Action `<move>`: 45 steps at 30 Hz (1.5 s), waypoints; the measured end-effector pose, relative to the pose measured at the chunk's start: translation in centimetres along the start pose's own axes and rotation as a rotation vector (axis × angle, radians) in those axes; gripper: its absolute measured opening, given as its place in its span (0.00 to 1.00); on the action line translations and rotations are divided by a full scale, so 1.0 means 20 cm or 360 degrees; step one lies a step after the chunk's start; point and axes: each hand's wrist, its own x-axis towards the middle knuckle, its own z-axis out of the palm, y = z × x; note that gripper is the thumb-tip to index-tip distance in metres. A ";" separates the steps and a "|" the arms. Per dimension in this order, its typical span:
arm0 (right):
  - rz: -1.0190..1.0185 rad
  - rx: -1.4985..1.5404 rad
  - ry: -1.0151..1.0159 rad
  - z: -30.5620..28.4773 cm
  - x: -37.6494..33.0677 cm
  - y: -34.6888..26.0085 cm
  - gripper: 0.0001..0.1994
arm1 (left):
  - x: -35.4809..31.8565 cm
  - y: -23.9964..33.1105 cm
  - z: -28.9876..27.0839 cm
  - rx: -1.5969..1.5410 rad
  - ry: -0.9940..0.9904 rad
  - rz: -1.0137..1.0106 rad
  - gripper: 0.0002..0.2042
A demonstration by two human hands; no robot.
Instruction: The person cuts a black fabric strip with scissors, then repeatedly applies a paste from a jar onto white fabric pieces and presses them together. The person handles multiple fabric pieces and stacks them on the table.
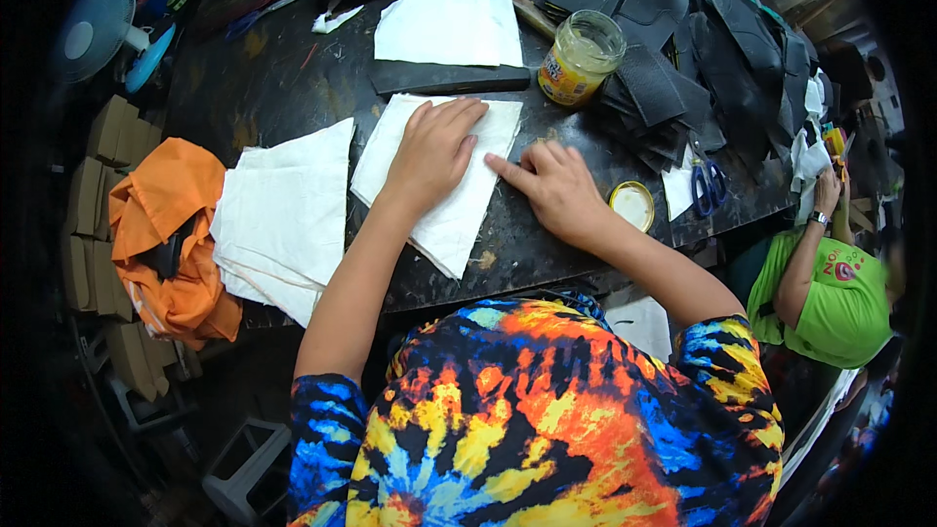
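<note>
A small stack of white fabric pieces lies on the dark worktable in front of me. My left hand rests flat across the upper part of it, fingers stretched out side by side. At the stack's right edge is my right hand, one digit reaching out to touch the cloth and the other fingers loosely bent. I see nothing held in either hand. Left of the stack, more white fabric pieces overhang the table's near edge. Behind it lies a long black strip, with another white piece beyond.
A glass jar, its round lid and blue-handled scissors sit to the right. Black sheet pieces pile up behind. An orange cloth bunches at left. A person in green works at far right.
</note>
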 end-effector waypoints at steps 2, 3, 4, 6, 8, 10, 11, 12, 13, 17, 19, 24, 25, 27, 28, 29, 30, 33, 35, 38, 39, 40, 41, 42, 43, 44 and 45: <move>0.0086 -0.0204 -0.0006 0.00 0.05 0.09 0.27 | 0.00 0.01 0.00 -0.0010 -0.0048 -0.0045 0.23; 0.0120 -0.0294 -0.0002 0.00 0.08 0.12 0.27 | 0.00 0.01 -0.01 -0.0007 -0.0050 -0.0046 0.23; 0.0151 -0.0342 0.0035 0.01 0.12 0.16 0.27 | 0.00 0.01 -0.01 0.0000 -0.0050 -0.0044 0.23; 0.0235 -0.0433 0.0107 0.02 0.15 0.21 0.26 | 0.00 0.02 -0.01 0.0005 -0.0027 -0.0038 0.23; 0.0133 -0.0440 0.0184 0.03 0.16 0.24 0.25 | 0.00 0.03 -0.02 -0.0001 0.0008 -0.0044 0.24; 0.0081 -0.0344 0.0237 0.03 0.14 0.24 0.24 | 0.00 0.03 -0.02 -0.0010 0.0041 -0.0036 0.24; 0.0066 -0.0246 0.0254 0.02 0.13 0.22 0.25 | 0.00 0.02 -0.02 -0.0020 0.0074 -0.0029 0.24; 0.0052 -0.0147 0.0313 0.01 0.11 0.20 0.26 | 0.00 0.02 -0.02 -0.0012 0.0072 -0.0025 0.24; 0.0064 -0.0099 0.0269 0.00 0.10 0.17 0.26 | 0.00 0.02 -0.02 -0.0007 0.0092 -0.0011 0.24; 0.0019 0.0045 0.0103 0.00 0.03 -0.06 0.26 | 0.00 0.00 -0.02 -0.0105 0.0094 -0.0047 0.24; -0.0098 0.0272 -0.0027 -0.04 -0.04 -0.12 0.26 | 0.00 -0.01 -0.02 -0.0184 0.0153 -0.0047 0.25; -0.0001 0.0376 0.0257 -0.19 -0.04 -0.03 0.19 | -0.03 -0.06 -0.12 0.0294 0.0583 -0.0426 0.27; 0.0105 0.0301 0.0367 -0.25 -0.03 0.01 0.17 | -0.04 -0.08 -0.14 0.0274 0.0504 -0.0571 0.27; 0.0160 0.0130 0.0749 -0.40 0.05 0.14 0.21 | -0.04 -0.11 -0.18 0.0211 0.0378 -0.0829 0.26; 0.0246 -0.0059 0.0766 -0.48 0.09 0.20 0.26 | -0.04 -0.12 -0.20 0.0230 0.0410 -0.0842 0.22; 0.0262 -0.0237 0.0706 -0.56 0.13 0.27 0.28 | -0.03 -0.12 -0.21 0.0232 0.0409 -0.0824 0.20; 0.0254 -0.0378 0.0619 -0.61 0.19 0.32 0.30 | -0.03 -0.12 -0.22 0.0235 0.0408 -0.0806 0.18; 0.0295 -0.0493 0.0233 -0.67 0.32 0.40 0.36 | -0.02 -0.08 -0.26 0.0185 0.0484 -0.0718 0.10; 0.0313 -0.0474 -0.0010 -0.66 0.39 0.41 0.39 | -0.02 -0.04 -0.31 0.0114 0.0422 -0.0759 0.07; 0.0293 -0.0545 -0.0266 -0.66 0.45 0.42 0.40 | -0.02 0.00 -0.42 -0.0014 0.0562 -0.0293 0.04; 0.0293 -0.0494 -0.0251 -0.67 0.45 0.42 0.38 | -0.01 0.01 -0.46 -0.0056 0.0555 -0.0259 0.05; 0.0294 -0.0442 -0.0239 -0.68 0.45 0.43 0.36 | -0.01 0.01 -0.50 -0.0113 0.0552 -0.0224 0.05; 0.0262 -0.0402 -0.0203 -0.70 0.43 0.44 0.34 | 0.00 0.01 -0.53 -0.0181 0.0551 -0.0206 0.06; 0.0256 -0.0362 0.0064 -0.72 0.42 0.44 0.31 | 0.01 0.00 -0.55 -0.0272 0.0516 -0.0221 0.05; 0.0213 -0.0331 0.0355 -0.73 0.40 0.45 0.28 | 0.03 -0.01 -0.56 -0.0349 0.0548 -0.0258 0.04; 0.0178 -0.0292 0.0648 -0.75 0.38 0.45 0.24 | 0.06 -0.03 -0.57 -0.0433 0.0592 -0.0300 0.04; 0.0085 -0.0332 0.0994 -0.75 0.36 0.44 0.18 | 0.10 -0.06 -0.57 -0.0519 0.0633 -0.0343 0.04</move>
